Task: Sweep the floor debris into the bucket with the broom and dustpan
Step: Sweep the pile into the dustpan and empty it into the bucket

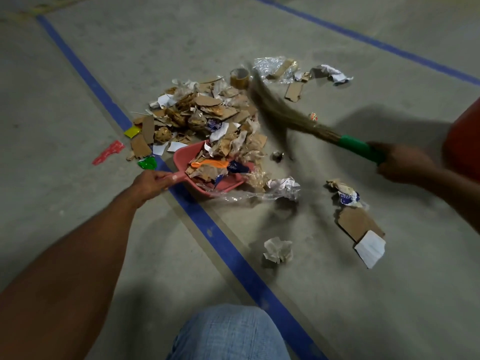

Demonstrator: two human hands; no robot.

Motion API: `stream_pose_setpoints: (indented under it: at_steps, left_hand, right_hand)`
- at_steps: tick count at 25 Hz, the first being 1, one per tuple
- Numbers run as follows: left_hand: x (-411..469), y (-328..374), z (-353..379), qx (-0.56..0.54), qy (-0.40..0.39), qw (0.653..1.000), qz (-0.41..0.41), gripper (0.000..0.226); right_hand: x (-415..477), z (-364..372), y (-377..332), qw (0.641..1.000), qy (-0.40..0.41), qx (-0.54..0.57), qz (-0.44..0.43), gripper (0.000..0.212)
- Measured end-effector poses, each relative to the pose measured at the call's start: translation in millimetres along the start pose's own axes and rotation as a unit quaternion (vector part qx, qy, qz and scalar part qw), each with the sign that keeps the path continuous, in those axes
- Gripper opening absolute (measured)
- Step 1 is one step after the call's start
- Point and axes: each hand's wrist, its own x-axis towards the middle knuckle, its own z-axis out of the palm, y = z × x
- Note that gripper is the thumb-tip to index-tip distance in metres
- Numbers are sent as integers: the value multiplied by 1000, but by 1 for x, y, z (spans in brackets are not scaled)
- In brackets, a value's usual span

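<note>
Gripping dustpan (pixel 186 155) handle, left fingers (pixel 161 175); broom (pixel 358 147) handle inside right fingers (pixel 391 155).

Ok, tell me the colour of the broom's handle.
Green; the broom handle shows best in the head view.

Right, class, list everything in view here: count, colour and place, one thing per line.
heap of cardboard and paper scraps: one, brown-white, mid-floor
pink plastic dustpan: one, pink, at heap's near edge, part-filled
grass broom with green handle: one, tan, right of heap
brown tape roll: one, brown, behind heap
red plastic wrapper: one, red, left of heap
blue floor lines: two, blue, crossing concrete
left-hand grip: one, on dustpan handle
right-hand grip: one, on broom handle
</note>
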Motion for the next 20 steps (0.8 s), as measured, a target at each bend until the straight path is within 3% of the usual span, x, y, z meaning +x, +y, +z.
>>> stream_pose_setpoints:
  at_steps: [4,10,13,17,20]
  left_hand:
    - [6,4,1,-3,2,1000,-2,53]
    - [8,9,9,11,26,999,26,47]
    - [7,13,11,32,34,999,17,41]
    - [6,8,15,54,44,997,-19,60]
    - [3,3,19,28,43,998,-24,56]
  right_hand:
    - [8,9,-59,995,-62,6,-76,72]
    - [-14,10,-44,986,-73,-36,-146,76]
    - [-27,12,-40,983,-69,-57,-160,76]
    - [-37,15,-37,978,-49,-77,-189,79]
    - [-41,14,-32,972,-14,-112,-205,83]
